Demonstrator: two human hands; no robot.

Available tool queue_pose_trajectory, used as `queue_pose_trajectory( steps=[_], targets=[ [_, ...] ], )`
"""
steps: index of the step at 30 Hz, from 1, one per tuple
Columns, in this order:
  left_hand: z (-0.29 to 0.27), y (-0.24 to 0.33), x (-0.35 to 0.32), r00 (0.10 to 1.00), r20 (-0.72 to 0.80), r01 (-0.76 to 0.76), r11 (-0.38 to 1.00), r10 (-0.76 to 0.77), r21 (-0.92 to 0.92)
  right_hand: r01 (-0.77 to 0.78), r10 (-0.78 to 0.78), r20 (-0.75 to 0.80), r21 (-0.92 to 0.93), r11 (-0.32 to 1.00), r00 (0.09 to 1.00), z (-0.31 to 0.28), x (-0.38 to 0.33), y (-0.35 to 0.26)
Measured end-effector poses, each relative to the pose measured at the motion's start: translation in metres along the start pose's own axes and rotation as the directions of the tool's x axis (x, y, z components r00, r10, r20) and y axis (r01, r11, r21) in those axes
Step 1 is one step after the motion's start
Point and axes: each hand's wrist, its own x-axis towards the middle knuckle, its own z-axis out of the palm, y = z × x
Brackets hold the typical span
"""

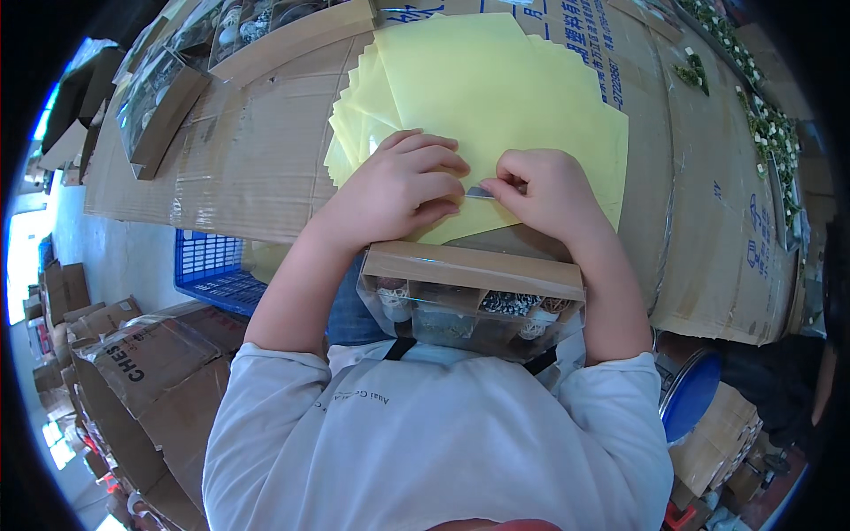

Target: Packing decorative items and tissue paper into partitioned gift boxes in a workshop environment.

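Observation:
A fanned stack of pale yellow sheets [478, 80] lies on the cardboard-covered table in front of me. My left hand [409, 181] rests on the stack, its fingers spread and slightly bent. Just right of it, my right hand [542, 188] is closed in a pinch on a small grey strip [479, 191]. The strip lies against the top sheet, and its right end disappears under my fingertips. Between my forearms, close to my body, stands a cardboard box with a clear front [469, 305]; several small decorative pieces show inside it.
More clear-fronted boxes [164, 111] sit at the far left of the cardboard tabletop [257, 168]. Small green-and-white pieces [766, 133] lie along the right edge. Below the table's left edge is a blue plastic basket [208, 265]. Open cartons [146, 389] stand on the floor at left.

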Motion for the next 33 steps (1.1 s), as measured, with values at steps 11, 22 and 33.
queue_pose_trajectory(
  steps=[11,22,33],
  targets=[
    [-0.033,0.006,-0.025,0.924,-0.172,0.067,0.586,-0.341,-0.808,0.14,-0.143,-0.125,-0.032,0.99,0.982,-0.003,-0.003,0.007],
    [-0.038,0.044,-0.025,0.951,0.142,0.28,0.576,-0.274,-0.768,0.377,-0.232,-0.38,0.366,0.851,0.895,-0.029,-0.023,-0.029],
    [-0.039,0.084,-0.023,0.807,0.536,0.299,0.954,-0.246,-0.013,0.117,-0.049,0.434,-0.133,0.984,0.9,-0.031,-0.087,-0.063]
  ],
)
